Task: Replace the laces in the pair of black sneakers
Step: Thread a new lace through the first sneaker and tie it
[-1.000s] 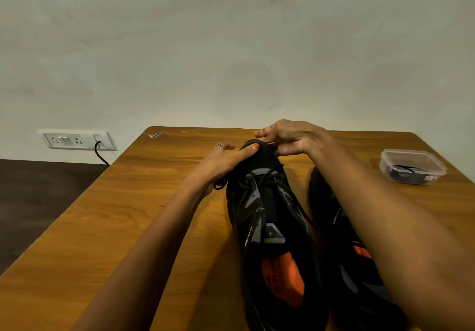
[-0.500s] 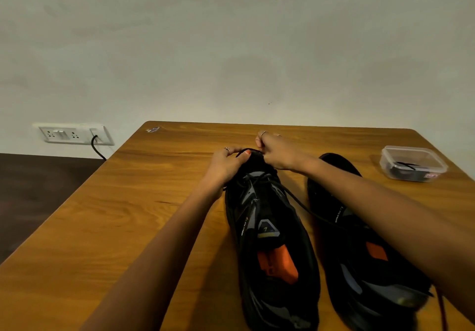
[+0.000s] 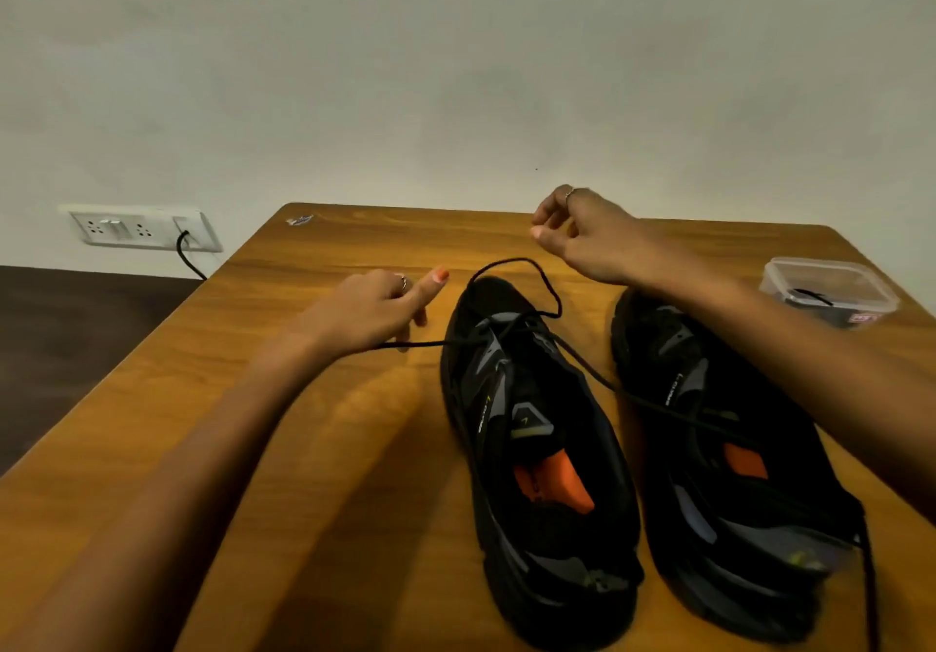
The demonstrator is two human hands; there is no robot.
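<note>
Our left hand [image 3: 372,312] hovers just above the table with its fingers loosely curled downward and the thumb stuck out toward the shoe; one end of the thin black lace [image 3: 521,292] runs under that hand, but we cannot tell whether the fingers pinch it or merely hang over it. Our right hand [image 3: 582,239] is raised beyond the shoes, its fingers curled inward with thumb and forefinger close together; whether a strand sits between them is not visible, and the lace's loop lies apart from it, below.

That lace is threaded only through the front eyelets of the left black mesh sneaker with the orange insole [image 3: 537,449]. It arches in a loop over the toe, one end trailing left across the wood, the other crossing right over the second black sneaker [image 3: 719,449], which stands just beside the first.

We judge the job to be at an early or middle stage: the upper eyelets of the left sneaker stand empty, and the right sneaker's lacing is too dark to read.

Counted: two sneakers, two hands, one lace clearly traceable, one clear plastic lidded box [image 3: 830,292] holding something dark on the brown wooden table [image 3: 314,449], and one white wall socket strip [image 3: 137,228].
</note>
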